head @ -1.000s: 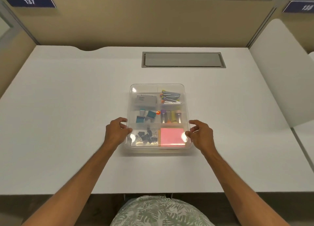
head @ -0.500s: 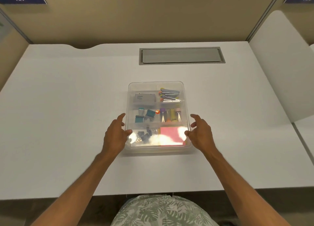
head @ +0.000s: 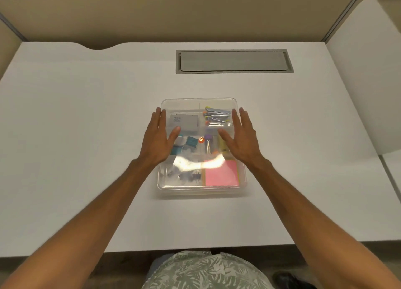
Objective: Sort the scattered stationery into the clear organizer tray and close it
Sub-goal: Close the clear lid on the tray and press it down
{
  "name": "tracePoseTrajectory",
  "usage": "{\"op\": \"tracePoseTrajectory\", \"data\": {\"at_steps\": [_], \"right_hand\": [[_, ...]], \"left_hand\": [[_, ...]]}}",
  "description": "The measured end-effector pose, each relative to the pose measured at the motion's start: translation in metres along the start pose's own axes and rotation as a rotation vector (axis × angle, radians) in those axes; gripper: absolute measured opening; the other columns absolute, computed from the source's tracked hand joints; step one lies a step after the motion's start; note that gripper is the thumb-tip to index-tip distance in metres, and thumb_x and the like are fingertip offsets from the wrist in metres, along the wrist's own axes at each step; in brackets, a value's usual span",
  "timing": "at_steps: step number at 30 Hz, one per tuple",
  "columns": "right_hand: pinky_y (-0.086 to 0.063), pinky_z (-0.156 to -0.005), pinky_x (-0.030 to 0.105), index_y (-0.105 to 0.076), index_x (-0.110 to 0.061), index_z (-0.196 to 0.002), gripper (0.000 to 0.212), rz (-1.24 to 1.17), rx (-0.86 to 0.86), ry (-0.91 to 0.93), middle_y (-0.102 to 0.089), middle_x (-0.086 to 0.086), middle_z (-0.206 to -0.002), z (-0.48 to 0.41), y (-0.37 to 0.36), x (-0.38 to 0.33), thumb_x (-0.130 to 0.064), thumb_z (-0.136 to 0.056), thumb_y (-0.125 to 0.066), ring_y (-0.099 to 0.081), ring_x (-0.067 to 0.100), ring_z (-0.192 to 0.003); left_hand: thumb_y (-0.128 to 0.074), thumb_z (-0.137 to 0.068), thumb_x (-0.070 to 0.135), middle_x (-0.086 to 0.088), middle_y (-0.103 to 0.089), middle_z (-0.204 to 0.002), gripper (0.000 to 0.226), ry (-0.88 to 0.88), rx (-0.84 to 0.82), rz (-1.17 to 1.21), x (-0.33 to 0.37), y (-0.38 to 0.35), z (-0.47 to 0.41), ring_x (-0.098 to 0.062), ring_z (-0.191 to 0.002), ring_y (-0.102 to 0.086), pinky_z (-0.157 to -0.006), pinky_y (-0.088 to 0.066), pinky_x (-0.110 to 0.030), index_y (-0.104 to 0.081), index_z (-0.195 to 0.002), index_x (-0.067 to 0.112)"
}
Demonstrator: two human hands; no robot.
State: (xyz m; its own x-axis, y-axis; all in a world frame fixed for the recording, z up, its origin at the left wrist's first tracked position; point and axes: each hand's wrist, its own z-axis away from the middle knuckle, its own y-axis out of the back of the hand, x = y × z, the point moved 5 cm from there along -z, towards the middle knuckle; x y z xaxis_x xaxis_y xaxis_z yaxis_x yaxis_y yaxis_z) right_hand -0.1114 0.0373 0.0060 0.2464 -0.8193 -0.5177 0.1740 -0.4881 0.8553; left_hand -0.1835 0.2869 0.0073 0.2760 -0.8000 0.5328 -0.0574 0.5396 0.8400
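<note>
The clear organizer tray (head: 198, 102) sits in the middle of the white desk with its transparent lid on top. Through the lid I see a grey box (head: 186, 122), staples (head: 217, 117), teal clips (head: 191, 142), black binder clips (head: 187, 177) and a pink sticky-note pad (head: 221, 177). My left hand (head: 159, 140) lies flat with fingers spread over the lid's left side. My right hand (head: 240, 136) lies flat over the lid's right side. Neither hand holds anything.
A grey cable hatch (head: 234, 61) is set into the white desk (head: 86, 126) behind the tray. Beige partition walls close the back and left. A white panel (head: 366, 78) stands at the right. The desk's front edge is near my body.
Both hands left the tray's near corners and moved forward onto the lid, now flat over its middle and far part. The camera tilted down.
</note>
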Motion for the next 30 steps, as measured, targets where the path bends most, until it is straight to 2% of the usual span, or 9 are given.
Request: {"op": "tracePoseTrajectory", "data": {"at_steps": [3,7,11,15,19,23,25,27,30], "right_hand": [[-0.013,-0.120,0.048,-0.005,-0.013,-0.156,0.077,0.080,-0.025,0.081,0.002,0.012,-0.164,-0.007,-0.017,-0.001,-0.056,-0.099,-0.032,0.003,0.029,-0.151],[-0.011,-0.123,0.044,-0.001,-0.008,-0.155,0.077,0.095,-0.005,0.090,0.006,0.012,-0.164,-0.009,-0.026,0.004,-0.054,-0.100,-0.029,0.007,0.027,-0.151],[-0.009,-0.123,0.037,0.000,-0.007,-0.155,0.079,0.118,0.013,0.053,0.005,0.010,-0.164,-0.012,-0.031,0.008,-0.056,-0.101,-0.030,0.005,0.022,-0.152],[-0.014,-0.123,0.041,-0.003,-0.009,-0.156,0.081,0.156,-0.004,0.030,0.003,0.008,-0.165,-0.013,-0.034,0.009,-0.060,-0.099,-0.029,-0.001,0.023,-0.152],[-0.030,-0.113,0.050,-0.015,-0.009,-0.154,0.085,0.223,-0.030,-0.004,-0.006,0.009,-0.164,-0.019,-0.026,0.004,-0.066,-0.093,-0.030,-0.026,0.028,-0.145],[-0.031,-0.099,0.048,-0.041,-0.012,-0.135,0.082,0.345,0.035,-0.001,-0.029,0.010,-0.154,-0.031,-0.009,-0.003,-0.072,-0.079,-0.038,-0.034,0.029,-0.134],[-0.030,-0.100,0.049,-0.046,-0.013,-0.129,0.076,0.351,0.102,0.019,-0.036,0.010,-0.148,-0.039,-0.002,-0.007,-0.071,-0.079,-0.041,-0.035,0.029,-0.133],[-0.024,-0.109,0.052,-0.040,-0.015,-0.140,0.077,0.356,0.111,0.057,-0.029,0.011,-0.155,-0.050,-0.002,-0.012,-0.069,-0.085,-0.039,-0.026,0.029,-0.143],[-0.005,-0.121,0.054,-0.013,-0.024,-0.156,0.083,0.373,-0.018,0.166,-0.002,0.005,-0.165,-0.071,-0.016,-0.021,-0.073,-0.090,-0.022,0.003,0.025,-0.152]], "left_hand": [[-0.024,-0.095,0.059,-0.005,0.009,-0.163,0.080,-0.031,-0.024,-0.078,-0.009,-0.015,-0.008,-0.025,-0.150,0.001,-0.122,-0.010,-0.048,0.005,-0.153,0.013],[-0.021,-0.096,0.060,-0.001,0.012,-0.162,0.079,-0.050,0.003,-0.048,-0.013,-0.027,-0.007,-0.023,-0.150,-0.005,-0.122,-0.008,-0.046,0.010,-0.153,0.015],[-0.019,-0.098,0.057,-0.001,0.006,-0.163,0.073,-0.030,0.034,-0.069,-0.018,-0.032,-0.010,-0.024,-0.150,-0.009,-0.121,-0.015,-0.048,0.005,-0.154,0.017],[-0.020,-0.097,0.059,0.000,0.001,-0.163,0.073,-0.042,0.051,-0.028,-0.020,-0.031,-0.012,-0.023,-0.148,-0.019,-0.118,-0.027,-0.048,0.004,-0.154,0.021],[-0.024,-0.093,0.065,0.000,-0.002,-0.163,0.080,-0.035,0.037,-0.048,-0.018,-0.028,-0.014,-0.025,-0.147,-0.021,-0.118,-0.025,-0.044,-0.002,-0.154,0.018],[-0.033,-0.091,0.065,-0.006,-0.021,-0.159,0.076,-0.009,0.082,-0.118,-0.018,-0.015,-0.025,-0.029,-0.144,-0.025,-0.117,-0.022,-0.047,-0.026,-0.149,0.015],[-0.031,-0.090,0.066,-0.007,-0.019,-0.160,0.078,-0.031,0.102,-0.137,-0.014,-0.009,-0.033,-0.028,-0.146,-0.020,-0.118,-0.018,-0.047,-0.024,-0.150,0.016],[-0.027,-0.090,0.067,-0.003,-0.003,-0.163,0.081,-0.081,0.077,-0.169,-0.008,-0.010,-0.043,-0.024,-0.150,-0.005,-0.120,-0.008,-0.045,-0.010,-0.154,0.019],[-0.020,-0.091,0.069,0.002,0.011,-0.162,0.081,-0.161,0.007,-0.269,0.000,-0.015,-0.061,-0.018,-0.150,0.009,-0.121,0.002,-0.045,0.003,-0.154,0.024]]}}
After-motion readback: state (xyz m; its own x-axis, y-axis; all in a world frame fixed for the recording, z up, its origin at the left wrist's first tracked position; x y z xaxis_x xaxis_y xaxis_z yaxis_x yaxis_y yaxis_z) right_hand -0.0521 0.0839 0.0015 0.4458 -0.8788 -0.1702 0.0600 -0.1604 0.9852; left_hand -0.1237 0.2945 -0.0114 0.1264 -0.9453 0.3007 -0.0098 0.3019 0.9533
